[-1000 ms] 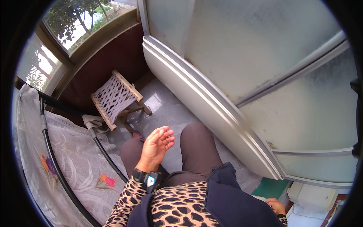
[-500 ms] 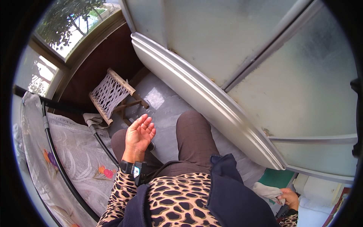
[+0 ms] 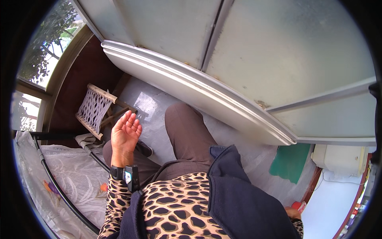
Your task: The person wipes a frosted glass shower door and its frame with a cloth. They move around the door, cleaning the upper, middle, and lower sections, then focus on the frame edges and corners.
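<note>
My left hand [image 3: 126, 135] is raised in front of my left thigh, palm up, its fingers stretched out and a little curved. Nothing lies in it. A black band and a watch-like device [image 3: 131, 178] sit on that wrist. At the lower right, my right hand [image 3: 293, 213] shows only in part beyond the dark jacket [image 3: 246, 191]. Its fingers are hidden, and no cloth can be seen in it. Right beside it is a small red object [image 3: 301, 206], too little of which shows to name; I cannot tell whether the hand touches it.
A folding stool [image 3: 95, 107] with a woven seat stands at the left, near the window. Lace-covered fabric on a black tubular frame [image 3: 59, 187] fills the lower left. Frosted sliding panels [image 3: 258, 51] run along the far side. A green mat [image 3: 291, 162] lies near a white appliance [image 3: 338, 159].
My view has turned right. The right hand, which held a greyish cloth, has moved lower and nearer my body; the cloth is out of sight. The left hand keeps its open pose.
</note>
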{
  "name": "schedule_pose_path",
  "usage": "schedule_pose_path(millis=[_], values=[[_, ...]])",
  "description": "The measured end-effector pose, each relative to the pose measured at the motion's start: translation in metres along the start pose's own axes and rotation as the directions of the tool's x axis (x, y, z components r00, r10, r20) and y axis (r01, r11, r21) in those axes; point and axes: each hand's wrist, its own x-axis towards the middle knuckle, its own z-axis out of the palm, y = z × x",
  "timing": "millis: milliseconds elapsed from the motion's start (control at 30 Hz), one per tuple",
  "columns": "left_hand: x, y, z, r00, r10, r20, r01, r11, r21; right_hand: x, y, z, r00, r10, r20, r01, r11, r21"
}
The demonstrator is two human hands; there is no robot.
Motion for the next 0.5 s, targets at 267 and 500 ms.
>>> schedule_pose_path(millis=[267, 500], values=[[-0.009, 0.000, -0.008, 1.000, -0.010, 0.004, 0.010, 1.000, -0.020, -0.095, -0.004, -0.081, 0.891, -0.055, -0.450, 0.090, 0.994, 0.058], [-0.025, 0.007, 0.023, 0.979, 0.055, 0.195, -0.076, 0.992, 0.100, -0.197, -0.287, -0.011, 0.866, -0.499, 0.037, 0.458, 0.761, -0.459]])
